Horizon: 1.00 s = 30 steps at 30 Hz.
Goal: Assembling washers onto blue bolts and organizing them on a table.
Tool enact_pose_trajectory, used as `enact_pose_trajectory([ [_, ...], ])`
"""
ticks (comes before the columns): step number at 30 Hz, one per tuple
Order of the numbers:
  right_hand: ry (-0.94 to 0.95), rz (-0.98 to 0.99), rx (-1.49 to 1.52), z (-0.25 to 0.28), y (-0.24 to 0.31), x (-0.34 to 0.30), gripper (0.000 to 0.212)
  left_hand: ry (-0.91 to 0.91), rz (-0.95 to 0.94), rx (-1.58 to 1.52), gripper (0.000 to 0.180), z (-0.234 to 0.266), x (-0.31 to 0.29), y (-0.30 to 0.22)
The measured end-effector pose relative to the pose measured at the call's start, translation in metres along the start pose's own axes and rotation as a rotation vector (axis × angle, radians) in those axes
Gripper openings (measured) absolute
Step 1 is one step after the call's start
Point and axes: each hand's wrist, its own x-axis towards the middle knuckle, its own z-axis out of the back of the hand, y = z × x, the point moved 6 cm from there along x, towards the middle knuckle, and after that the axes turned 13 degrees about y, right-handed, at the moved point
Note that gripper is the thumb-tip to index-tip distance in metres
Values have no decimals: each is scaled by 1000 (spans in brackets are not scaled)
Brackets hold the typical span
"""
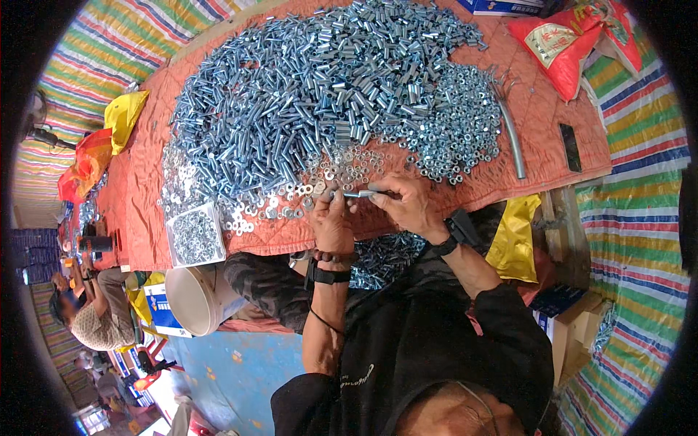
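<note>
Over the near edge of the orange-red quilted cloth (pixel 560 160), my two hands meet at a slim metal anchor bolt (pixel 356 194). My left hand (pixel 334 221) pinches its left end. The fingers of my right hand (pixel 407 205) close on its right end, partly covering it. Just beyond them lie scattered flat washers (pixel 352 166). A heap of hex nuts (pixel 458 120) spreads on the right, beside a large mound of bluish metal sleeves and bolts (pixel 327 80). More washers (pixel 276 203) lie left of my left hand.
A white tray of small rings (pixel 195 236) sits at the cloth's left corner. A metal tube (pixel 512 138) and a dark phone-like slab (pixel 571 147) lie right. Finished-looking dark metal parts (pixel 385 261) fill my lap area. A white bucket (pixel 193 301) stands lower left; another person (pixel 102 320) sits beyond.
</note>
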Motion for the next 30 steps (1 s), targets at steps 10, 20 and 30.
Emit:
enact_pose_trajectory([
  [10, 82, 271, -269, -7, 27, -3, 20, 37, 150, -315, 15, 8, -5, 28],
  [20, 148, -66, 21, -14, 9, -3, 19, 57, 216, 48, 27, -26, -26, 30],
  [30, 3, 59, -198, -15, -3, 4, 11, 114, -261, 1117, 30, -40, -34, -12],
])
